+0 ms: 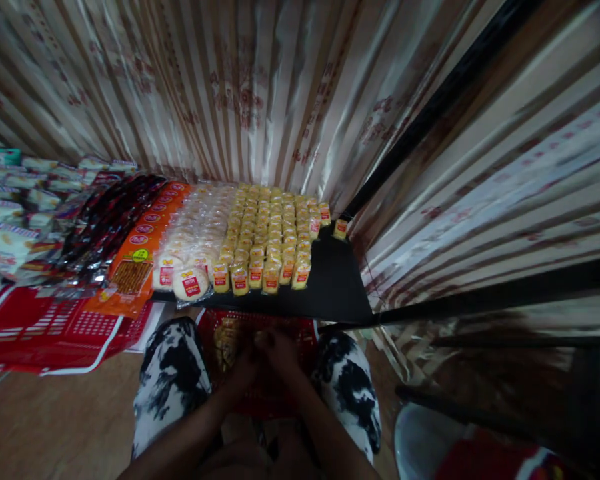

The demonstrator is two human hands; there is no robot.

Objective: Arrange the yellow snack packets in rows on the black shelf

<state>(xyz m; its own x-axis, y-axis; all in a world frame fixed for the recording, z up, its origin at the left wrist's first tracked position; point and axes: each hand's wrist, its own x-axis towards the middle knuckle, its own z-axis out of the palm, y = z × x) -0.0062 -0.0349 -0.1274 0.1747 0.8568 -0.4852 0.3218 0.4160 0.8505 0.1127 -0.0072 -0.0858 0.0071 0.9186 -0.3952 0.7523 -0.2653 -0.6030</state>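
Both hands meet low over a red plastic basket (pixel 307 328) set between the knees. My left hand (pixel 247 363) has its fingers drawn in, beside several yellowish packets (pixel 225 343) in the basket. My right hand (pixel 277 351) is closed close to it, fingertips pressed together near a small pale spot. Dim light and blur hide what either hand holds. Just beyond, on a black shelf (pixel 337 283), stand tight rows of small yellow wrapped snack packs (pixel 265 230) with red labels. One such pack (pixel 340 229) stands apart at the shelf's right corner.
Left of the yellow packs lie round white wrapped crackers (pixel 190 283), an orange pretzel bag (pixel 140 253), dark shiny packets (pixel 113 220) and white packets (pixel 10 247). Another red basket (pixel 75 330) sits at left. Black frame bars (pixel 480 293) and a striped curtain (pixel 260 87) bound the shelf.
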